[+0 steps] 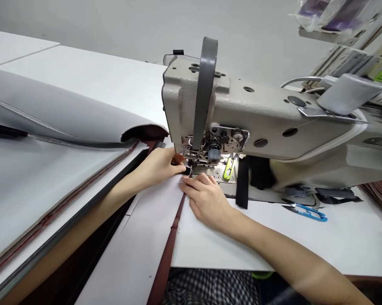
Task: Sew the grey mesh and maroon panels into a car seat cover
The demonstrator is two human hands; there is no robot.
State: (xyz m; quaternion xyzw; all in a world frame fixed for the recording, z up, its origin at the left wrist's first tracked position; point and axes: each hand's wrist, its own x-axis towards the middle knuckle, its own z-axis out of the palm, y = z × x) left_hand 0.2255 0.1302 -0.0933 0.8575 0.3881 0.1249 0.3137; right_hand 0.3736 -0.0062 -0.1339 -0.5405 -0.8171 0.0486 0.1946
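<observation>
A sewing machine (191, 97) stands over the work, its needle area lit. Just left of the presser foot, my left hand (157, 169) is closed with thumb and fingers on a small black strip (187, 171). Its fingertips are partly hidden behind the machine head. My right hand (206, 201) lies beside it, fingers together and pressed on the edge of a long panel, white on top (136, 241) with a maroon side (167, 258). The panel runs from the machine towards me. My left forearm reaches between this panel and the larger folded material.
Large grey-backed material (51, 182) covers the left of the white table (216, 250). Yellow-green thread snips (229, 168) lie by the needle plate, near a black strap (242, 182). Blue thread snips (308, 212) are further right. A thread cone (349, 94) sits on the machine.
</observation>
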